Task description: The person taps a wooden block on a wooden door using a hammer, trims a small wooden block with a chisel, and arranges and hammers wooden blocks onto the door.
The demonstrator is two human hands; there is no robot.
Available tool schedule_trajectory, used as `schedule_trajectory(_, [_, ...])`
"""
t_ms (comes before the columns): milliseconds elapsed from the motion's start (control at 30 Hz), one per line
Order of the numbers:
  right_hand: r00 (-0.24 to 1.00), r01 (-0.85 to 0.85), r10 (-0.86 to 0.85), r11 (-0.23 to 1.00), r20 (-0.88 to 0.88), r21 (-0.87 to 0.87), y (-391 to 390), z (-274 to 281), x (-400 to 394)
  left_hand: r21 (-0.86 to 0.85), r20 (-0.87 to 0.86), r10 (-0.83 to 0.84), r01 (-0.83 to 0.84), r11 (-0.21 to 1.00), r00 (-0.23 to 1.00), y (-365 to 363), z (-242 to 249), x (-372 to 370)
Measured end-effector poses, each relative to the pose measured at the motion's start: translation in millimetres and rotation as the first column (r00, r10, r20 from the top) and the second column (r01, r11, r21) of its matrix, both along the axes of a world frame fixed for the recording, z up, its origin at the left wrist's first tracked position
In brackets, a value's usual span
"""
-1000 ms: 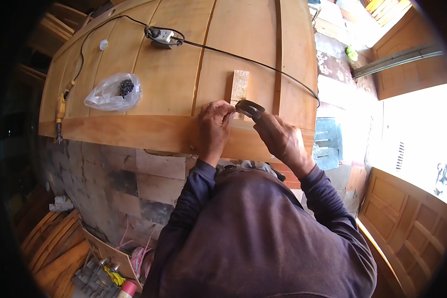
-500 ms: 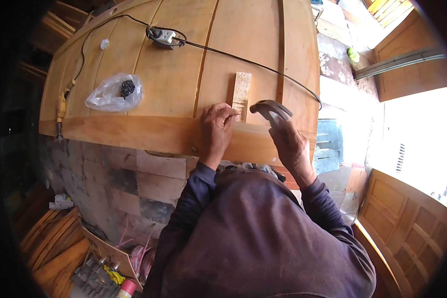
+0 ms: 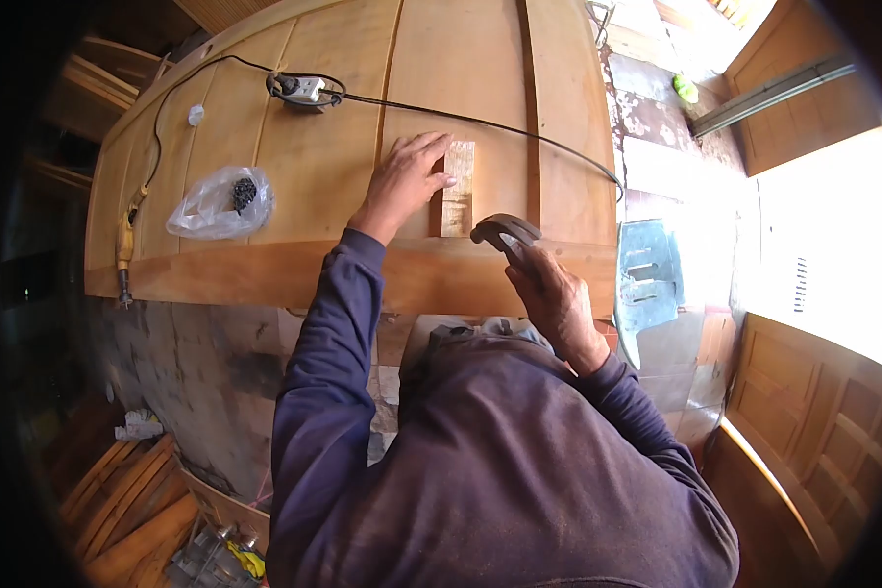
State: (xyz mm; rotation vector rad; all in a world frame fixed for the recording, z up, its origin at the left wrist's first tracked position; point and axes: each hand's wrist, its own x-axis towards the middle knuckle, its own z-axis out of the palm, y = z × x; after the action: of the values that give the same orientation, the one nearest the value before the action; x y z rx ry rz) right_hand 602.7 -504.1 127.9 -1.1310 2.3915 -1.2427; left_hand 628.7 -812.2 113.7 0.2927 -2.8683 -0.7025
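Observation:
On the panelled wooden door (image 3: 314, 186) lies a short, pale wood block (image 3: 459, 201), its surface rough and marked. My left hand (image 3: 407, 183) rests at the block's left side, fingers stretched forward and the thumb right at its edge. The fingers are apart. A claw hammer (image 3: 505, 232) is in my right hand (image 3: 559, 309), which is wrapped round the handle. The hammer's head sits over the door's near edge, just right of the block's near end.
A clear plastic bag (image 3: 211, 211) with dark small pieces lies left, beside a yellow corded power tool (image 3: 125, 240). A black cable (image 3: 431, 113) runs across the door from a white socket (image 3: 308, 89). A blue plastic chair (image 3: 649, 269) stands right; wood pieces (image 3: 132, 510) are stacked lower left.
My left hand has left its pinch at the block's near end and moved forward along its left side, fingers opening out. The hammer has come slightly toward me and left.

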Motion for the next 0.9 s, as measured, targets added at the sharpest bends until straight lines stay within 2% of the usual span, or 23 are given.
schedule_trajectory(200, [0.994,0.105,-0.104,0.992,-0.016,0.064,-3.6,2.2,23.1,-0.091,0.157,-0.059,0.074,0.993,0.986,-11.7,-3.2,-10.7])
schedule_trajectory(400, [0.950,0.294,-0.295,0.956,-0.098,-0.024,-5.6,-12.8,53.8,-0.110,0.242,-0.072,0.101,0.989,0.968,-13.3,3.8,-12.6])
schedule_trajectory(500, [0.903,0.426,-0.426,0.905,0.054,0.000,-10.5,-3.4,69.6,-0.134,0.212,-0.083,0.113,0.985,0.974,-17.4,-2.6,-12.2])
schedule_trajectory(533, [0.890,0.455,-0.454,0.890,0.044,-0.009,-11.2,-3.4,73.2,-0.135,0.198,-0.087,0.115,0.984,0.976,-17.0,-4.8,-11.4])
schedule_trajectory(633, [0.804,0.567,-0.554,0.824,0.217,0.001,-11.7,-10.6,80.3,-0.104,0.050,-0.094,0.099,0.990,0.994,-16.3,-10.9,-1.4])
schedule_trajectory(767, [0.631,0.668,-0.539,0.743,0.558,-0.039,-14.8,-10.0,80.7,-0.105,-0.100,0.019,-0.030,0.994,0.995,-4.8,-29.2,1.0])
schedule_trajectory(900, [0.583,0.678,-0.468,0.730,0.664,-0.081,-17.5,1.8,70.5,-0.122,-0.210,0.079,-0.106,0.987,0.975,2.1,-36.6,-1.4])
